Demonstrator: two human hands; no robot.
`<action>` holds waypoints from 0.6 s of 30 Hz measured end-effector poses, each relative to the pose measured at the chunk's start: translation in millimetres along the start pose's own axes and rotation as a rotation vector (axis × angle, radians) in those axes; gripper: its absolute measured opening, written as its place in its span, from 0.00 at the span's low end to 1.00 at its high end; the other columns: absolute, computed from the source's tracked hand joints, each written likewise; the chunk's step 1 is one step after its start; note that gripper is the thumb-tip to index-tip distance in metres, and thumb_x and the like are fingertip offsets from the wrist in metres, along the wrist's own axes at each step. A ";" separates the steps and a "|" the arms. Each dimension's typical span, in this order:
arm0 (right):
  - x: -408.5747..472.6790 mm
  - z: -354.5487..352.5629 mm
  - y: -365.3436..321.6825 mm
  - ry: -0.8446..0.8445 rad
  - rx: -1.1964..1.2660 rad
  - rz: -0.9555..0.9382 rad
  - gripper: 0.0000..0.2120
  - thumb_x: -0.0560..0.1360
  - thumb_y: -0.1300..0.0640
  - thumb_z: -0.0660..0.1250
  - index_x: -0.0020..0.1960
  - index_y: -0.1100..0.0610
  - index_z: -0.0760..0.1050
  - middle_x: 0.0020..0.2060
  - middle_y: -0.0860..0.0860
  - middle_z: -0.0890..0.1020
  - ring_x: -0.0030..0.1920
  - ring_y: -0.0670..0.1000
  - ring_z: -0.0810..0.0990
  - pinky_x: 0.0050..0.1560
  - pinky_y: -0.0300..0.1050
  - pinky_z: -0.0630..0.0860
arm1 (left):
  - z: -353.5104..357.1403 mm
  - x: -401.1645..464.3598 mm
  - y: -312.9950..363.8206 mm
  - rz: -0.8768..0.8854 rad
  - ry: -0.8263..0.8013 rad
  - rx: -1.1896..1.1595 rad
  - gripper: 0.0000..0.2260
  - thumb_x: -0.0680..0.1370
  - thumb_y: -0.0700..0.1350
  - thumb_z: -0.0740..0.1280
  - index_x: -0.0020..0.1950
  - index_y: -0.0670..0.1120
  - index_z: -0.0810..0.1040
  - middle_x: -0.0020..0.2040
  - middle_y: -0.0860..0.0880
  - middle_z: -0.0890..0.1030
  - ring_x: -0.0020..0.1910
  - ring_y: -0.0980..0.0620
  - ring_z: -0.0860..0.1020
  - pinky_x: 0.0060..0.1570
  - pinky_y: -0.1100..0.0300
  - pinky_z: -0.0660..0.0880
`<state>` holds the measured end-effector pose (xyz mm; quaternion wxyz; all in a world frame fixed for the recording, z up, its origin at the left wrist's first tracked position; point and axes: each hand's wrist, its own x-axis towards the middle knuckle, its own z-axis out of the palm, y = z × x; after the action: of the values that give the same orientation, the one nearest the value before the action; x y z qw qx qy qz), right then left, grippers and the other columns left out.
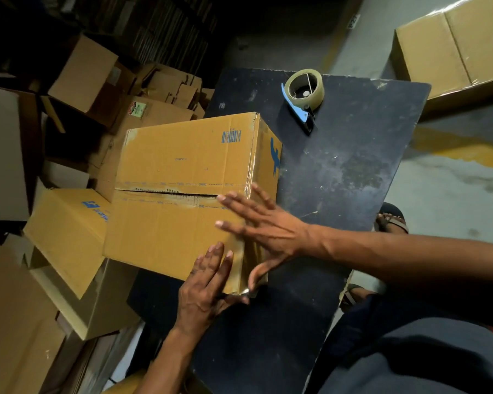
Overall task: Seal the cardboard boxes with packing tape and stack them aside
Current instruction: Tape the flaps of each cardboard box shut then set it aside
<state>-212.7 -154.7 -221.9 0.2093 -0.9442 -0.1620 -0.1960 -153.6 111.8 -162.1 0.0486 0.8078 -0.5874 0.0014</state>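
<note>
**Both hands flat on the box at the bench edge**

At the far left we see a heap of loose cardboard boxes, some lying open, and one yellow box with blue print just beside our work. Next comes the cardboard box we are sealing: it sits on the left edge of the dark bench, partly overhanging it, its top flaps closed with the centre seam still showing a gap. Our left hand rests on the near right corner, fingers straight and released, holding nothing. Our right hand lies across the right edge, fingers spread flat on top, thumb down the side. Further right, the tape dispenser lies on the bench, well apart from the box. At the far right another cardboard box stands on the floor.
</note>
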 end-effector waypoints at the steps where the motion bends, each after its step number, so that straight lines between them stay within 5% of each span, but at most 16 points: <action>1: 2.3 5.8 -10.9 -0.006 -0.007 -0.029 0.60 0.65 0.17 0.61 0.83 0.54 0.50 0.82 0.65 0.51 0.82 0.64 0.46 0.76 0.76 0.45 | 0.1 -0.8 0.2 -0.001 -0.002 -0.005 0.40 0.76 0.67 0.69 0.79 0.42 0.66 0.78 0.37 0.68 0.79 0.40 0.67 0.73 0.40 0.70; 7: -29.7 27.9 1.8 -0.119 -0.194 -0.064 0.54 0.70 0.22 0.64 0.85 0.47 0.46 0.83 0.56 0.43 0.83 0.60 0.44 0.75 0.75 0.35 | -2.1 1.8 2.4 -0.020 -0.034 -0.014 0.44 0.73 0.70 0.71 0.79 0.43 0.67 0.79 0.40 0.68 0.78 0.41 0.67 0.72 0.39 0.71; 12: -15.2 9.1 -8.9 -0.008 -0.048 -0.048 0.50 0.73 0.21 0.57 0.83 0.53 0.57 0.82 0.58 0.56 0.83 0.61 0.48 0.75 0.78 0.41 | -2.6 0.6 3.3 -0.019 0.011 -0.026 0.41 0.75 0.69 0.69 0.78 0.43 0.67 0.77 0.39 0.70 0.77 0.40 0.69 0.70 0.37 0.73; 18: -20.5 21.4 -13.0 -0.095 -0.070 -0.082 0.45 0.78 0.27 0.58 0.85 0.51 0.50 0.83 0.56 0.51 0.83 0.59 0.44 0.76 0.76 0.42 | 1.8 0.9 10.2 -0.104 0.052 -0.063 0.39 0.75 0.65 0.74 0.75 0.39 0.74 0.77 0.39 0.71 0.77 0.41 0.69 0.70 0.37 0.72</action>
<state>-229.1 -138.3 -244.5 0.1600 -0.9518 -0.2032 -0.1647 -163.1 107.7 -163.1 0.0892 0.8349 -0.5431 0.0017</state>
